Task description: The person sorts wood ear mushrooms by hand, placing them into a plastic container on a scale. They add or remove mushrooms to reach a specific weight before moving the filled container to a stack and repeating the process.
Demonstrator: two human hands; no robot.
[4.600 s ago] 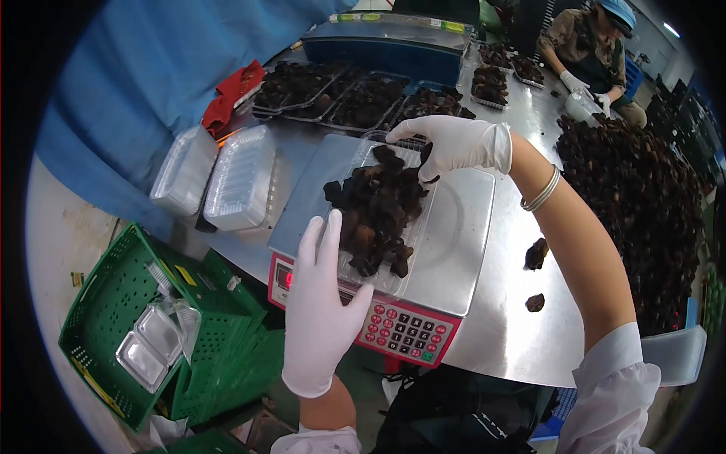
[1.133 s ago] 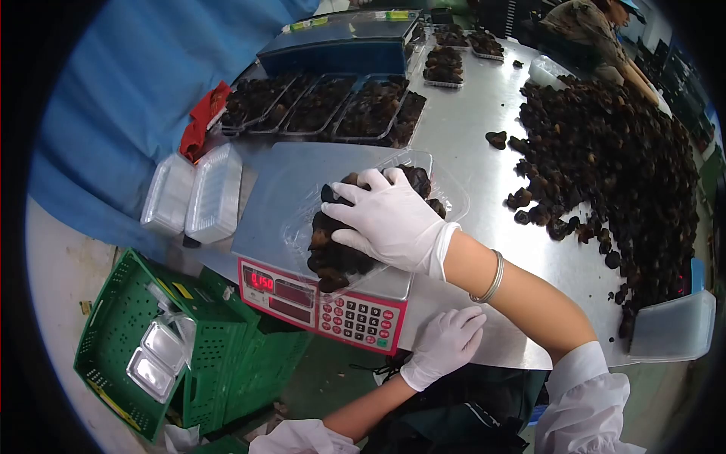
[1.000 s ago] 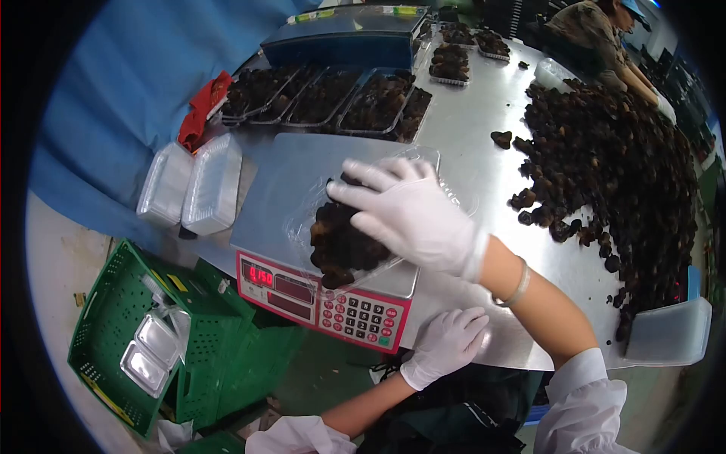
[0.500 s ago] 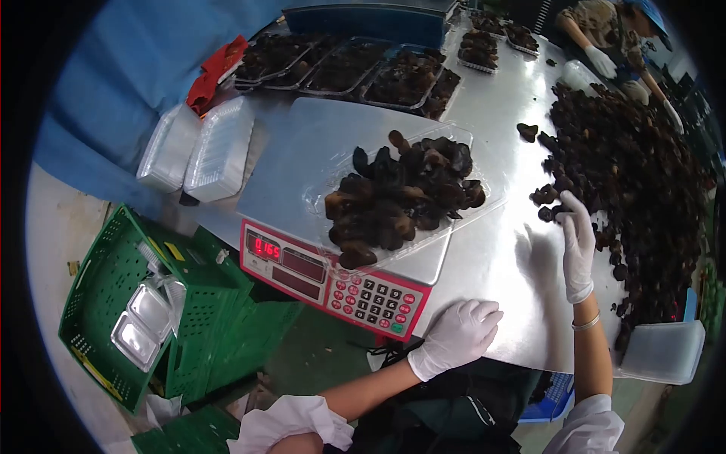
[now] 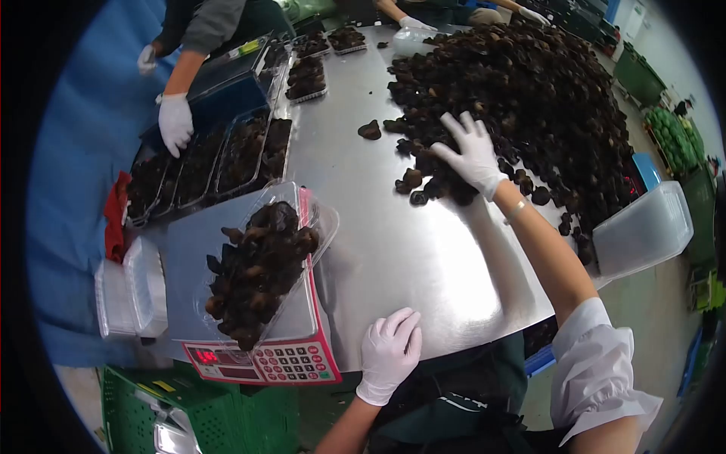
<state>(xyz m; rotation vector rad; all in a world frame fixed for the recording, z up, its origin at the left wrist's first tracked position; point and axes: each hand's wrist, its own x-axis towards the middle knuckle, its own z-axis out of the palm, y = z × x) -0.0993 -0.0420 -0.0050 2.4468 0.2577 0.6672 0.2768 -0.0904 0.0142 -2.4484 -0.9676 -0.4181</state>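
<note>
My right hand, in a white glove, has its fingers spread over the near edge of a big heap of dark brown wood ear mushrooms. At the table's front edge rests my left hand, also gloved, its fingers curled with nothing visible in them. To its left, a clear plastic tray filled with mushrooms lies askew on a red-trimmed digital scale. A few loose mushrooms lie beside the heap.
Filled trays line the back left, where a co-worker's gloved hand reaches down. Stacked clear trays stand left of the scale. Plastic containers sit at the table's right corner. Green crates are below.
My view has swung right. My right hand has reached farther over the heap and spread its fingers. My left hand stays at the table edge. A co-worker's arm now shows at upper left.
</note>
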